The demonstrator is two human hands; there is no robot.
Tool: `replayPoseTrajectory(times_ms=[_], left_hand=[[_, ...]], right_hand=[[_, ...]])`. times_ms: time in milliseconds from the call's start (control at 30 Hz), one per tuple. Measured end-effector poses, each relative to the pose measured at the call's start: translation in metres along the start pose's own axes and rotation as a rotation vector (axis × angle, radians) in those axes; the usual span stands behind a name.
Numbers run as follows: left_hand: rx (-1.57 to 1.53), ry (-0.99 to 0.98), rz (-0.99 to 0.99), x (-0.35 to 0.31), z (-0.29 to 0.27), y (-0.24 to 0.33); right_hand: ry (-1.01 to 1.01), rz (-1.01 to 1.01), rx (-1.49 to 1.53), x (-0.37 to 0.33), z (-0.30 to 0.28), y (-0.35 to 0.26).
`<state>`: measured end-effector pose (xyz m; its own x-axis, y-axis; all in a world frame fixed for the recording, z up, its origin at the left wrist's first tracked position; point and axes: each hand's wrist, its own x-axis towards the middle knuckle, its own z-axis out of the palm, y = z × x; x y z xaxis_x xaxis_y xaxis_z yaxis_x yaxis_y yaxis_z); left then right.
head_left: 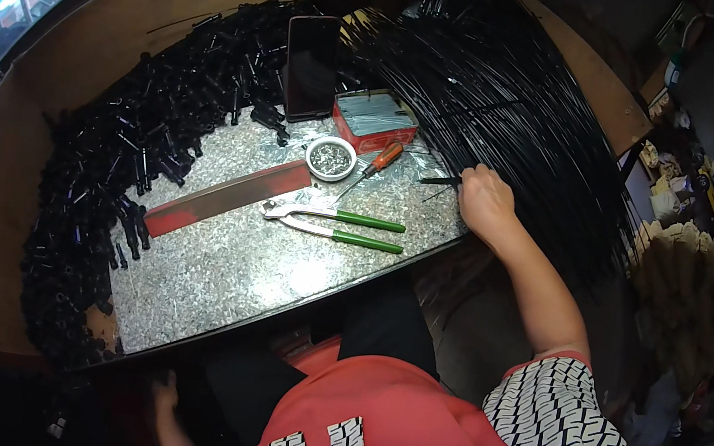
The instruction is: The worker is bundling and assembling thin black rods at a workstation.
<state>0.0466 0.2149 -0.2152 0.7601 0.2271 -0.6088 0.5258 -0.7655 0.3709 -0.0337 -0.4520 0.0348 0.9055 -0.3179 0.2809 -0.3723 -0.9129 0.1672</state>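
My right hand (pixel 486 203) is closed at the right edge of the speckled table top (pixel 211 285), beside a pile of long thin black rods (pixel 501 106). A slim black stick-like piece (pixel 438 181) pokes out leftward from its fingers; the fist hides the rest of it. My left hand (pixel 166 392) hangs low in shadow, below the table's front edge, and its fingers do not show clearly. Nearest the right hand on the table lies a screwdriver (pixel 384 159) with an orange handle. Green-handled end-cutting pliers (pixel 338 227) lie closer to me, their handles spread.
A white bowl (pixel 330 159) of small metal pieces stands by a red box (pixel 380 121) with a grey top. Behind, a dark phone (pixel 311 66) stands upright. A long red-and-grey bar (pixel 228 199) lies slantwise. Short black tubular parts (pixel 127 136) are heaped along the left and back.
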Motion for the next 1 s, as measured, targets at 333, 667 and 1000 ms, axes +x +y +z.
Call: replayPoseTrajectory(times_ms=[333, 667, 1000], left_hand=[[0.067, 0.077, 0.092, 0.002, 0.038, 0.042], [-0.106, 0.153, 0.222, -0.006, 0.067, 0.002], [-0.057, 0.087, 0.214, -0.014, 0.091, -0.029]], right_hand=[[0.106, 0.098, 0.193, 0.031, -0.019, 0.003], [0.191, -0.084, -0.089, 0.057, 0.024, -0.009], [0.197, 0.045, -0.255, 0.044, 0.025, -0.004]])
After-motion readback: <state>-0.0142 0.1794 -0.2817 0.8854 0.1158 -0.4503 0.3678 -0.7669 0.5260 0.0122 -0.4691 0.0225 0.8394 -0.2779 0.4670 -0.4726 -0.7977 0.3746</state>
